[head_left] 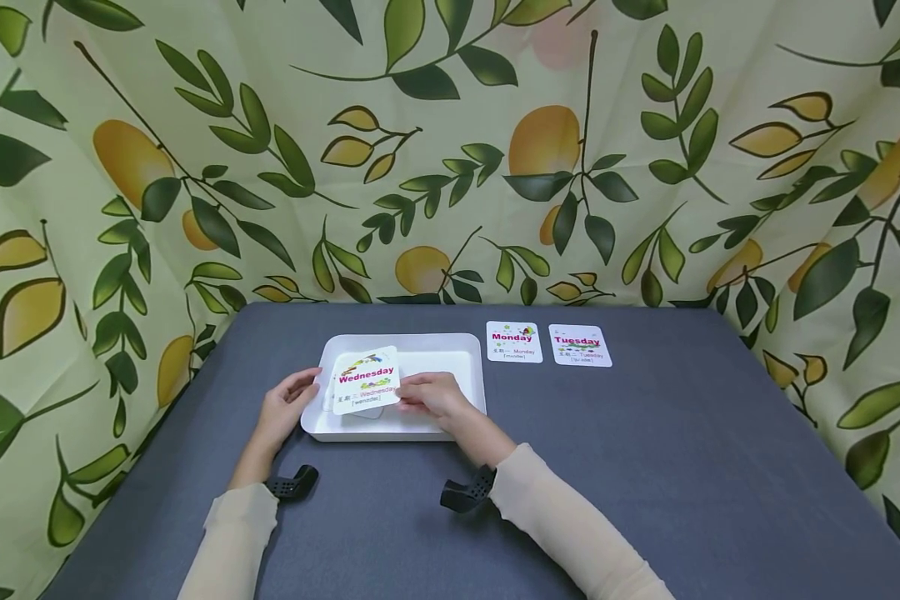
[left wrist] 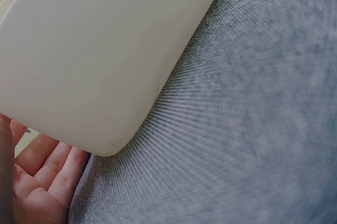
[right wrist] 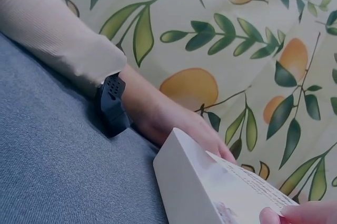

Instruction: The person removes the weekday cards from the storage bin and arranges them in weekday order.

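**Wednesday card held over the white tray**

The right hand (head_left: 433,395) pinches the lower right corner of the Wednesday card (head_left: 366,379), fingers curled on it, and holds it tilted above the white tray (head_left: 461,346). A few more cards lie stacked just behind it, toward the left hand (head_left: 288,406). That hand rests against the tray's left outer wall with fingers relaxed and straight, touching the rim near the card's left edge. Beyond the right hand, just past the tray's far right corner, the Monday card (head_left: 513,342) and the Tuesday card (head_left: 580,345) lie flat side by side on the grey tablecloth (head_left: 682,467).
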`<action>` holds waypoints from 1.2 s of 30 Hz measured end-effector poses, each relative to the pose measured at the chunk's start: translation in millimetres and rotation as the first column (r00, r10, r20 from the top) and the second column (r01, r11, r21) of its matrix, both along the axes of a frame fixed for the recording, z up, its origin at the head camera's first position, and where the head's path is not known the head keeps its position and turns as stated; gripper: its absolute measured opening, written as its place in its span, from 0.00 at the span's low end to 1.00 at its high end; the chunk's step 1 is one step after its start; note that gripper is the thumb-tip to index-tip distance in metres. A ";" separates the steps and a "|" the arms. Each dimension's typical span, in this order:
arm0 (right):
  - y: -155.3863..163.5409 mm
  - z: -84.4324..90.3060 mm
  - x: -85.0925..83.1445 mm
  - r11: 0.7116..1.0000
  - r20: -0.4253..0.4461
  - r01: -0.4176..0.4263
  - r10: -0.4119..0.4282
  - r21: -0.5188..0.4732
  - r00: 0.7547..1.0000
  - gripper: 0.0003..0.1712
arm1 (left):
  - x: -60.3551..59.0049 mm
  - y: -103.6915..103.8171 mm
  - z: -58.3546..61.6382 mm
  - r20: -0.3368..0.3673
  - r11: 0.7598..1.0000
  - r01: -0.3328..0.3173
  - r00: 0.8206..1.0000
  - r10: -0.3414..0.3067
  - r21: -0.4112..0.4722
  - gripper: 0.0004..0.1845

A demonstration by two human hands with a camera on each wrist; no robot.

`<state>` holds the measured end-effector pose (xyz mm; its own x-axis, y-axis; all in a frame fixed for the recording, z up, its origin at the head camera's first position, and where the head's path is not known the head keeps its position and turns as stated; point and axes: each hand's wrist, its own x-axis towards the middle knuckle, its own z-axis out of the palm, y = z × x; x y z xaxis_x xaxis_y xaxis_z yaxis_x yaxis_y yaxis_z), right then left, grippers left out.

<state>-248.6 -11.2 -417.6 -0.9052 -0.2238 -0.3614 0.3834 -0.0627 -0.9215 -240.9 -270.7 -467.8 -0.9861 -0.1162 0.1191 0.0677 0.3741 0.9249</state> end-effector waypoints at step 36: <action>85.8 26.6 7.5 0.998 -0.059 -0.036 0.039 0.048 0.997 0.19 | -1.6 0.6 -1.4 0.033 0.999 -0.025 0.999 0.026 -0.027 0.21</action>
<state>-241.1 74.6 -391.1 -0.9170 -0.2418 -0.3172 0.3283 -0.0059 -0.9446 -242.5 -270.2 -469.2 -0.9863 -0.1383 0.0898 0.0274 0.3998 0.9162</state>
